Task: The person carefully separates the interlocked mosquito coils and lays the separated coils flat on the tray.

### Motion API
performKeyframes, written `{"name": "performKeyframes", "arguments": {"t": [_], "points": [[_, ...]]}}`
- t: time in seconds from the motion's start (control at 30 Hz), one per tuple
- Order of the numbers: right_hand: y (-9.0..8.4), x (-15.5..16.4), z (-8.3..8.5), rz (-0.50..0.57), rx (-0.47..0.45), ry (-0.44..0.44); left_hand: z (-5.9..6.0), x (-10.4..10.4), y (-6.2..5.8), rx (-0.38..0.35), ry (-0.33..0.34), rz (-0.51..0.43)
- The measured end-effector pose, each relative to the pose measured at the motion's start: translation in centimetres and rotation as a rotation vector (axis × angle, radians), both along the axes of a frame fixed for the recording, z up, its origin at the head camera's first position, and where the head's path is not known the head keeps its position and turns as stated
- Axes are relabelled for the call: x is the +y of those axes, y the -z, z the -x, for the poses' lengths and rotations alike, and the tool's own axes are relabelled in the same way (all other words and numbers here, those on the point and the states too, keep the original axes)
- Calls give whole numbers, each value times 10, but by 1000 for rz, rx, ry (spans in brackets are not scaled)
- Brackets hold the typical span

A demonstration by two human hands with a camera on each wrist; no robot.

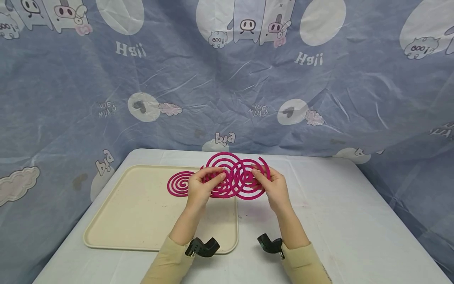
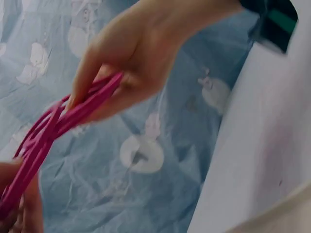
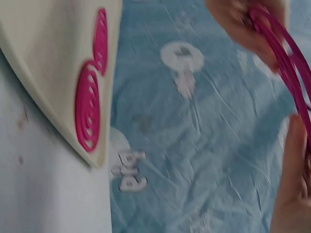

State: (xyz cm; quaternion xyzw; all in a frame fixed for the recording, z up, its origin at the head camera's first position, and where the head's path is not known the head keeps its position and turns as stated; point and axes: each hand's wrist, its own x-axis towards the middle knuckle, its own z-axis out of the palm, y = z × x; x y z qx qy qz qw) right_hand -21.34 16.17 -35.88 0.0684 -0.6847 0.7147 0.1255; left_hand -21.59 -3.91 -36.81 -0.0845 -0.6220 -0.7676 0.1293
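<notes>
Two interlocked magenta spiral coils (image 1: 234, 175) are held up above the table, near the tray's far right corner. My left hand (image 1: 214, 178) pinches the left coil's edge and my right hand (image 1: 258, 178) pinches the right coil. In the left wrist view my left hand (image 2: 104, 85) grips the coil strands (image 2: 53, 124) between thumb and fingers, with the right hand's fingers (image 2: 22, 211) at the lower left. In the right wrist view the held coils (image 3: 286, 63) run between my left hand (image 3: 243, 22) above and my right hand (image 3: 294, 179) below.
A beige tray (image 1: 142, 221) lies on the white table (image 1: 337, 221), left of centre. One more magenta coil (image 1: 181, 184) lies flat on it; the right wrist view shows two coils (image 3: 87, 111) there. A blue cartoon-print cloth (image 1: 227, 86) hangs behind.
</notes>
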Motion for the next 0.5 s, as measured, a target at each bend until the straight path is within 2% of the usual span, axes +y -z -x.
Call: {"name": "performKeyframes", "arguments": {"t": [0.07, 0.17, 0.23, 0.3, 0.37, 0.5], "points": [[-3, 11, 0, -91, -47, -115, 2, -6, 0, 13, 65, 84], [-6, 23, 0, -222, -86, -260, 3, -15, -1, 54, 197, 208], [-7, 27, 0, -277, -90, -315, 4, -20, -2, 71, 272, 280], [-8, 29, -1, -310, -91, -336, 5, -23, -3, 96, 337, 310], [-8, 30, -1, -317, -84, -344, 4, -25, -3, 100, 366, 318], [-8, 28, -2, -289, -62, -307, 3, -21, -3, 75, 307, 300]]}}
